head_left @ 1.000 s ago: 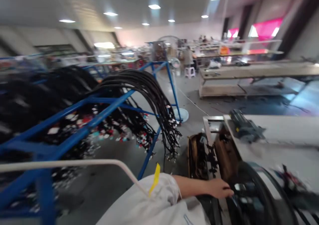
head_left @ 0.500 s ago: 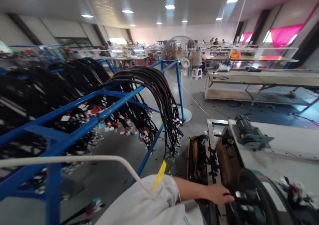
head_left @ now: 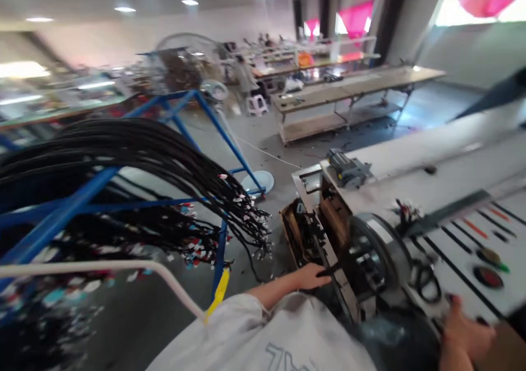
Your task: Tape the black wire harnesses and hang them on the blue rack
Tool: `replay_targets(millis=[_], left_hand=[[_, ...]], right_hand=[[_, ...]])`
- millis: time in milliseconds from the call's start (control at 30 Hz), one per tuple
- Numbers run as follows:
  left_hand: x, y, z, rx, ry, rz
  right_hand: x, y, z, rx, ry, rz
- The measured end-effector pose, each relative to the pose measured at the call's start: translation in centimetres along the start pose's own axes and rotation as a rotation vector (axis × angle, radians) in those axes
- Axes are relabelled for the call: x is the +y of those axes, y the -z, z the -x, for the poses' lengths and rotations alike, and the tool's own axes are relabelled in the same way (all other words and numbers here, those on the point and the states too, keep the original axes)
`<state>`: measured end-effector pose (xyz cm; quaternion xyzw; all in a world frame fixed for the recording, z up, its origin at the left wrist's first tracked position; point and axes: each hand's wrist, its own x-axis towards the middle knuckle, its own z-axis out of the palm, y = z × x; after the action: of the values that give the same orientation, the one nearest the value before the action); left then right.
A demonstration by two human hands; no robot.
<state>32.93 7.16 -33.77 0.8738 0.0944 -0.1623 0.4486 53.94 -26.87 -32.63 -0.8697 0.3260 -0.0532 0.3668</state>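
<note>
My left hand (head_left: 314, 277) is closed, its fingertips on a thin black strip (head_left: 335, 267) that runs towards the ring-shaped machine (head_left: 372, 256). The machine has a dark round housing with metal parts inside, and stands at the edge of the white worktable. At the lower right, my right hand (head_left: 466, 327) is over the table's near side, thumb and fingers apart, with nothing visible in it; it is slightly blurred. Just left of it lie black-handled scissors (head_left: 427, 283). A small bundle of wires with connectors (head_left: 406, 212) lies behind the machine.
On my left, a blue rack (head_left: 82, 201) carries black wire harnesses (head_left: 135, 146) with ends hanging down. A white tube (head_left: 102, 267) with a yellow tag (head_left: 219, 291) crosses before me. A grey motor (head_left: 347, 167) and an open box (head_left: 292, 231) are beyond the machine.
The view has swung right and down, bringing the marked tabletop into sight. My left hand has drawn back from the machine, to its left. My right hand has come into view.
</note>
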Motion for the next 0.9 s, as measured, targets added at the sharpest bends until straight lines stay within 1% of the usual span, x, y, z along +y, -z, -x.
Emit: replay_targets(millis=[33,100,200,300,367,433,500,633,700,800,900], left_hand=[[0.4,-0.1,0.2,0.016,-0.005,-0.001],[1.5,-0.4,0.0,0.020,-0.003,0.024],[2.9,-1.2,-1.1,0.002,0.014,0.100],[3.7,-1.6,-2.3,0.065,0.030,0.126],[4.0,-1.4,-2.9,0.130,0.024,0.123],[4.2,-0.9,-3.4,0.153,0.013,0.146],[4.3,-0.4,-4.0,0.137,0.001,0.208],[4.3,0.2,-4.7,0.109,0.018,0.438],[4.3,0.2,-4.9,0.070,0.070,0.560],[4.3,-0.2,-5.2,0.003,0.155,0.665],[4.4,-0.6,-5.7,0.014,0.207,0.736]], right_hand=[[-0.1,0.0,0.1,0.022,-0.027,0.047],[-0.4,-0.3,-0.1,0.061,-0.042,0.076],[0.2,-1.2,-1.1,0.085,-0.029,0.073],[1.3,-1.8,-1.6,0.109,-0.002,0.062],[1.8,-1.8,-1.6,0.109,0.008,0.057],[2.1,-1.8,-1.6,0.103,0.005,0.062],[2.1,-1.8,-1.6,0.096,-0.001,0.071],[2.2,-2.0,-1.8,0.098,-0.008,0.076],[2.2,-2.1,-1.7,0.111,-0.007,0.071],[2.2,-2.1,-1.6,0.118,0.003,0.066],[2.1,-2.0,-1.4,0.115,0.015,0.074]])
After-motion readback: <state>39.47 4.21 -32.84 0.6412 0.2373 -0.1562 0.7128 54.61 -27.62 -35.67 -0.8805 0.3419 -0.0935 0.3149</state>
